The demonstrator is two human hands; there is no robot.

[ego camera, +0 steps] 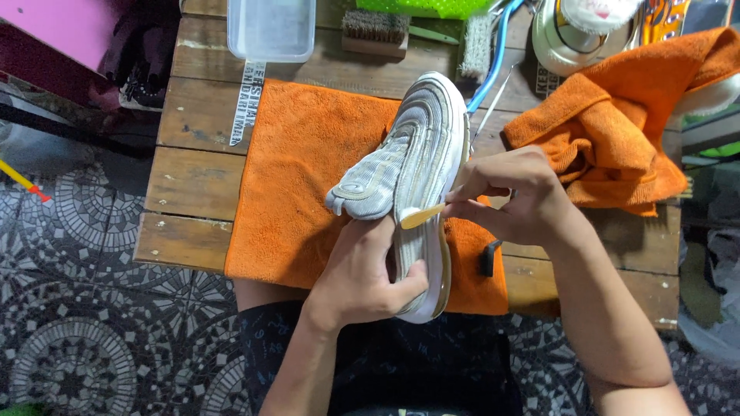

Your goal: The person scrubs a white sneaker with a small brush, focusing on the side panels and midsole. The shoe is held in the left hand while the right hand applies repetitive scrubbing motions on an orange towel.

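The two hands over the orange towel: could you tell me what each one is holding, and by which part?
The left hand grips the white sneaker at its heel end. The right hand pinches a small brush by its handle, head against the sneaker's side.

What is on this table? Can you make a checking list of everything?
Surface: wooden slat table, flat orange towel spread on it.
Job's things: pale sneaker lying over the towel; small yellow-handled brush against its side.
Clutter: crumpled orange cloth, clear tub, two scrub brushes, small black item.
Hands: left hand grips the sneaker's heel end; right hand pinches the brush.
Cables: nothing seen.
Surroundings: patterned mosaic floor.
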